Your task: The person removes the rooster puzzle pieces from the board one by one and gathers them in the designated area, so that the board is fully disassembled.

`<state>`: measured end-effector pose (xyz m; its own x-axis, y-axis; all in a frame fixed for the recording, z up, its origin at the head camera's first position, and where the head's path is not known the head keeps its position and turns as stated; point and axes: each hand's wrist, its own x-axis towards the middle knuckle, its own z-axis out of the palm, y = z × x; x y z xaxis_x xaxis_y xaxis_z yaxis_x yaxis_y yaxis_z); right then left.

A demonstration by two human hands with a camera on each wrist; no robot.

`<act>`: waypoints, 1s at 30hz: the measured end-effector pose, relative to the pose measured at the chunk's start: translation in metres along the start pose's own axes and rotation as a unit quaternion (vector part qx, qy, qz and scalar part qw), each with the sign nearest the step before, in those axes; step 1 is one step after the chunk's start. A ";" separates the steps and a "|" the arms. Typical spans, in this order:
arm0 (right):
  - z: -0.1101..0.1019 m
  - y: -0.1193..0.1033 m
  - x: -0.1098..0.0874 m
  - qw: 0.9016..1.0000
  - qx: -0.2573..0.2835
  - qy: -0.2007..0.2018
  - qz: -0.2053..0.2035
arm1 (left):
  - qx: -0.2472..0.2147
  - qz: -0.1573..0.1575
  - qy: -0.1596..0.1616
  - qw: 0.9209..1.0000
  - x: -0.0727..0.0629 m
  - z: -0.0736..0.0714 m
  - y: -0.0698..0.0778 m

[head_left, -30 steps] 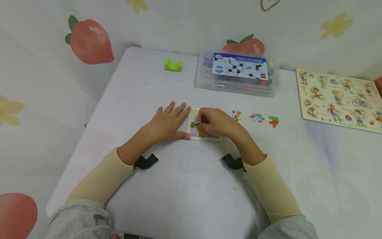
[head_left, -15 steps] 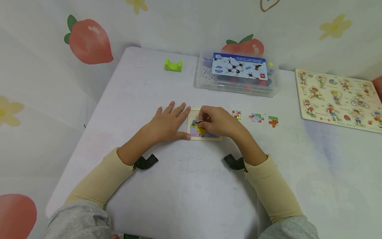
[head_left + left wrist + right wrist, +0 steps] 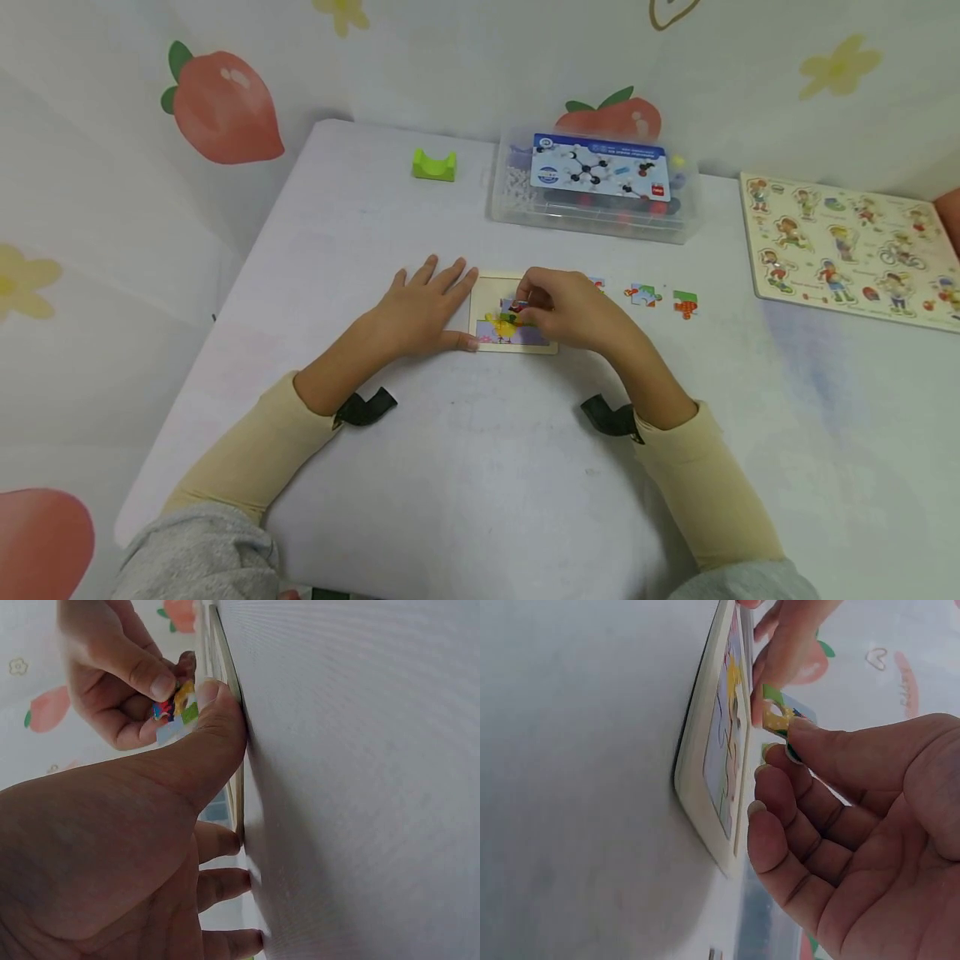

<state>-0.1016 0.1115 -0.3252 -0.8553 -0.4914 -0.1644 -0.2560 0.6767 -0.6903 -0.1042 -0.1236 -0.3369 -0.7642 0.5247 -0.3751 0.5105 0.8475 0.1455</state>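
Note:
A small wooden puzzle tray (image 3: 517,348) lies on the table, its lower part filled with lilac and yellow picture pieces. My left hand (image 3: 420,315) is spread flat beside it, thumb on the lower left corner and a fingertip against the left side. Above the tray, my right hand (image 3: 573,310) pinches a jigsaw piece (image 3: 778,712) between thumb and index finger. That piece shows green, yellow, blue and red in the right wrist view. Loose jigsaw pieces lie to the right: one green and blue (image 3: 643,294), one red and green (image 3: 686,304), and one mostly hidden behind the right hand.
At the back stands a clear plastic case (image 3: 592,218) with a molecule card on its lid. A lime green block (image 3: 434,167) sits left of it. A wooden board with figures (image 3: 855,246) lies far right. Behind the table hangs a fruit-printed wall covering.
My right hand has shifted right and lifted the jigsaw piece, turning it so more of its picture shows. My left hand stays where it was.

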 end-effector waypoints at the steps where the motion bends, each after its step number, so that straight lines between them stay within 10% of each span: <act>1: -0.001 0.001 -0.002 1.000 -0.001 0.001 0.005 | 0.001 0.000 0.000 1.000 0.000 0.000 0.000; 30: -0.047 0.047 -0.050 0.996 0.005 0.000 0.090 | 0.002 -0.002 -0.005 1.000 0.001 0.000 0.000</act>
<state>-0.0922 0.1939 -0.3160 -0.8874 -0.3619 -0.2856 -0.0941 0.7486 -0.6563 -0.1045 -0.1228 -0.3375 -0.7627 0.5201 -0.3845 0.5086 0.8495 0.1403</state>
